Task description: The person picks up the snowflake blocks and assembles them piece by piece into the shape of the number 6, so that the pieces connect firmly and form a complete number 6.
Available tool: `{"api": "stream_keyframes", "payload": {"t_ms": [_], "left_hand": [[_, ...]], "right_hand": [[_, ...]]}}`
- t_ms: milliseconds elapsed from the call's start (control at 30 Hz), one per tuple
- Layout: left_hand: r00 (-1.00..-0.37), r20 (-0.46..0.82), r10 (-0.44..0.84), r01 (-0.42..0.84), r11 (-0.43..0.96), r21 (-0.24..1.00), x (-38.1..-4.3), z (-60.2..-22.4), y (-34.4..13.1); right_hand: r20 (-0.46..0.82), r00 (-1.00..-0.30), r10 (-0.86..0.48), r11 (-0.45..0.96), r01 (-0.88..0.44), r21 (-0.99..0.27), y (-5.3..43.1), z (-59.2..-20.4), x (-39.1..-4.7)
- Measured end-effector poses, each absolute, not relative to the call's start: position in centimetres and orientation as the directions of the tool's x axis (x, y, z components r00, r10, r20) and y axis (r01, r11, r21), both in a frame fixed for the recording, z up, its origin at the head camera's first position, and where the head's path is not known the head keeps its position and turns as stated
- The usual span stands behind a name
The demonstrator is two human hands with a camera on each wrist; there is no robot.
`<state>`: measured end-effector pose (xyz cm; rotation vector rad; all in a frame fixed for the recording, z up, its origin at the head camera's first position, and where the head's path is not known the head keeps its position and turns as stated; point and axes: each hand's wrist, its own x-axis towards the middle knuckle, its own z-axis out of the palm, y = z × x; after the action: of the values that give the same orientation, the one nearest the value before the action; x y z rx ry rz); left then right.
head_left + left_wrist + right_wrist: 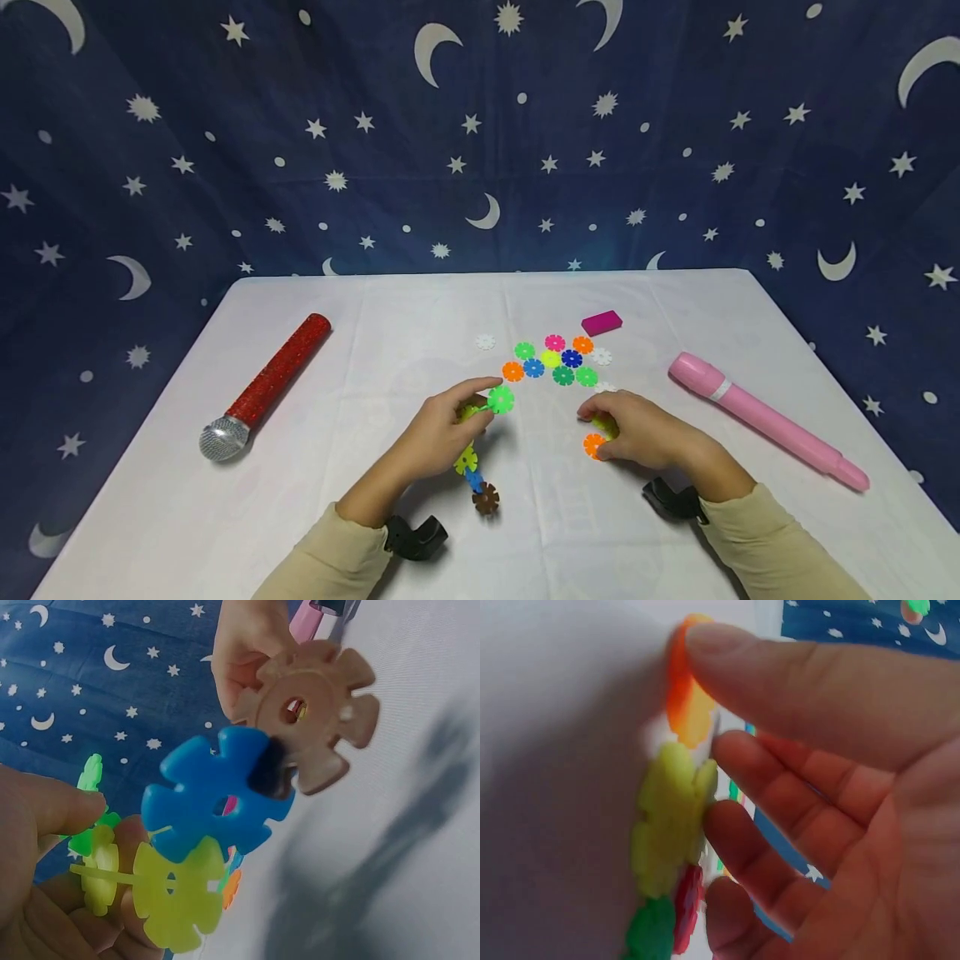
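Observation:
In my left hand point(442, 425) I grip a chain of interlocked flower-shaped plastic discs, thumb and fingers around its green end. Below the green disc point(501, 399) come yellow discs point(180, 896), a blue disc point(214, 791) and, at the low end, a brown disc point(319, 716). My right hand point(645, 429) is low over the table at a few more discs, its thumb touching an orange disc point(691, 682). Beside its fingertips are yellow discs point(667, 817), a red disc point(688, 907) and a green disc point(652, 930), mostly covered by the hand in the head view.
Loose discs of several colours point(551, 359) lie beyond my hands on the white-covered table point(360, 333). Behind them is a magenta block point(602, 323). A red glittery microphone point(273, 379) lies at left, a thick pink pen-shaped object point(772, 425) at right. A starry cloth point(480, 167) hangs behind.

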<state>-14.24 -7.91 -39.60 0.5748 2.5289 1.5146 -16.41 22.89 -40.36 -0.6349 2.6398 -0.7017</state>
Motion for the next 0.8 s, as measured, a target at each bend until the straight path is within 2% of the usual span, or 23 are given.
{"api": "stream_keyframes", "payload": {"t_ms": [367, 567, 700, 800], "left_hand": [[-0.915, 0.071, 0.396, 0.249, 0.420, 0.873, -14.2, -39.6, -7.9], [-0.915, 0.070, 0.398, 0.253, 0.429, 0.867, -14.1, -39.4, -8.0], [-0.916, 0.071, 0.395, 0.252, 0.428, 0.868, -14.1, -39.4, -7.9], [-0.918, 0.073, 0.390, 0.247, 0.416, 0.875, -14.0, -39.3, -7.8]], "right_hand": [[-0.095, -0.866, -0.490, 0.769, -0.379, -0.514, 21.4, -40.7, -16.7], [-0.036, -0.853, -0.521, 0.632, -0.357, -0.688, 20.2, -39.4, -16.8], [0.086, -0.873, -0.481, 0.487, -0.348, -0.801, 18.5, -38.3, -16.4], [0.183, -0.878, -0.443, 0.412, -0.380, -0.828, 17.2, -37.8, -16.0]]}}
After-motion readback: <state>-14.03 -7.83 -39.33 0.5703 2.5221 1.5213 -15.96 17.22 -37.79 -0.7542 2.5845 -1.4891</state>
